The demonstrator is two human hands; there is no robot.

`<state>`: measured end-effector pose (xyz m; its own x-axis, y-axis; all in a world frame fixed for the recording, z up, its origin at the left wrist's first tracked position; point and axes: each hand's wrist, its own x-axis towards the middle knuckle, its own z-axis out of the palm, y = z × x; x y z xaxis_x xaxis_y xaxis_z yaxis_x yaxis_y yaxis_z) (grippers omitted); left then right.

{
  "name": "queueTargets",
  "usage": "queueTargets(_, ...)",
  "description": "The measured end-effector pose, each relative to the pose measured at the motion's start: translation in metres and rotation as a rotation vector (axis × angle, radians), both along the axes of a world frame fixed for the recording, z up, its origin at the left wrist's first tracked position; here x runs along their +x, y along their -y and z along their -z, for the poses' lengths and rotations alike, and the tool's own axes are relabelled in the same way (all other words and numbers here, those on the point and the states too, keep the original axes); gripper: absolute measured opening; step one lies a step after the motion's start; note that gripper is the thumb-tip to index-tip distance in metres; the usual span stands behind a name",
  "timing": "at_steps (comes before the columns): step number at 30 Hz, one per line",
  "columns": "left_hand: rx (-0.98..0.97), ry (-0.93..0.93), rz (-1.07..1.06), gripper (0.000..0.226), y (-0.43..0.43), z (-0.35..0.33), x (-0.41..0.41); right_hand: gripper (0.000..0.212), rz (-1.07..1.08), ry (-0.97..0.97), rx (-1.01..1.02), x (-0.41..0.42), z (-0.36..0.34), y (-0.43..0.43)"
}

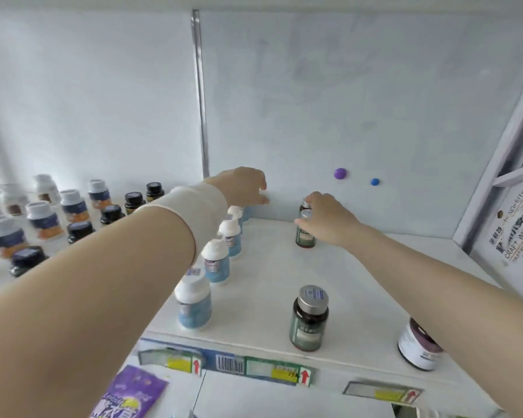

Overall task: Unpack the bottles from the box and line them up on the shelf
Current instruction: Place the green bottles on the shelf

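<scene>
Green bottle — silver-capped, upright — gripped by right hand; left hand: cannot tell.

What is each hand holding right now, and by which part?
The right hand holds the green bottle by its silver cap. Whether the left hand holds anything cannot be told.

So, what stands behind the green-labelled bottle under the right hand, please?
A second silver-capped dark bottle; only its top shows. The right hand, gripping the green-labelled brown bottle, covers the rest.
</scene>
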<state>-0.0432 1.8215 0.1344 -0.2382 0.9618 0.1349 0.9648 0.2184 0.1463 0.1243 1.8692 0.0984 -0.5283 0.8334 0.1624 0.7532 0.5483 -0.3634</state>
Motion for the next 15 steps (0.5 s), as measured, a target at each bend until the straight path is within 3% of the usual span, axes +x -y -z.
queueTargets(8,-0.038,-0.495,-0.125,0.035,0.173,-0.007,-0.040,0.041,-0.204,0.207,0.365,-0.068,-0.010,0.131)
queueTargets(15,-0.174,-0.693,-0.350,0.035,0.339,0.004,-0.146,0.046,-0.474,0.246,0.469,-0.199,-0.009,0.257)
